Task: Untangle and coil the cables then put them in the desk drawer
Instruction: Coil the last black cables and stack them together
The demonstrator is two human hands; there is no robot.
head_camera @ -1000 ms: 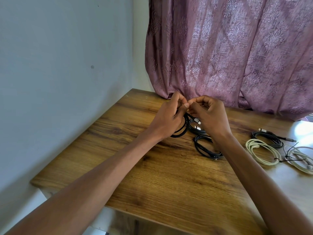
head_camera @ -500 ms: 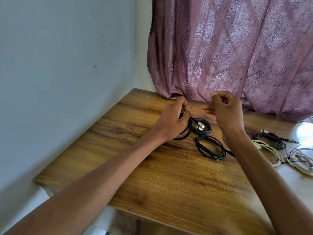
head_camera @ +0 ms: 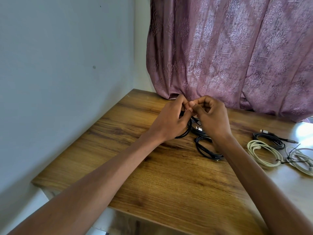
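Since half a second ago the right hand point(head_camera: 211, 119) has swung back in from its raised spot near the curtain point(head_camera: 228, 53) and now meets the left hand point(head_camera: 171, 121) again, fingertips touching above the desk point(head_camera: 152, 175), much as they were a second ago. The view has barely shifted and the loose coils lie where they were.

Both forearms reach forward from the near edge of the desk and converge toward its far side, just in front of the curtain's hem. The left hand is curled, fingers closed around the black cable point(head_camera: 185, 133), whose loop hangs out below the palm and rests on the desk. The right hand is bent at the wrist, thumb and fingers pinched together against the left fingertips; what they pinch is hidden, so I cannot tell if it grips the cable end.

Just under the right hand lies a black coil with silver plugs point(head_camera: 198, 129), and nearer the desk's front a second black coil point(head_camera: 206, 148). Toward the desk's right side sit a dark coil point(head_camera: 269, 139), a cream coil point(head_camera: 264, 155) and a pale tied coil point(head_camera: 301, 158), all apart from the hands.
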